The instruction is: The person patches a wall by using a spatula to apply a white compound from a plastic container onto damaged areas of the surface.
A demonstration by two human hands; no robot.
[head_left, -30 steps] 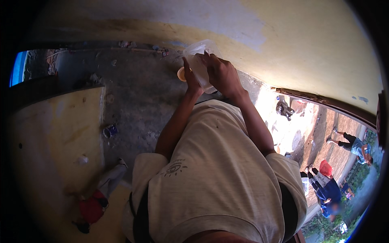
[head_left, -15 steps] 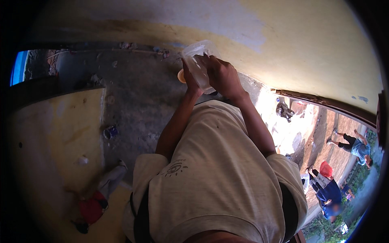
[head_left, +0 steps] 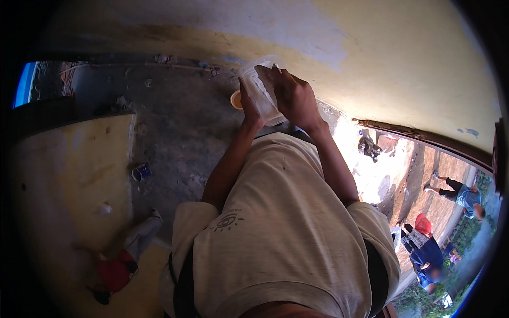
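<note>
A translucent plastic tub [head_left: 271,115] with whitish smears inside is held tilted in front of my chest, close to the wall. My left hand [head_left: 249,105] grips it by its left side, thumb up along the rim. Over the tub's right side, my right hand [head_left: 299,100] is closed on a flat, dark scraper [head_left: 268,79]. The scraper's blade reaches into the tub, with white paste along its edge. My fingers hide its handle.
The yellow wall [head_left: 403,69] with bare patches rises ahead. An orange-rimmed bowl [head_left: 236,99] is on the grey floor [head_left: 175,116], and a dark blue can [head_left: 141,172] lies left. A person in red [head_left: 114,273] is behind left; other people [head_left: 428,259] are outside the doorway at right.
My right hand has moved slightly right and up, and the scraper's dark blade shows more inside the tub. My left hand still holds the tub in nearly the same place.
</note>
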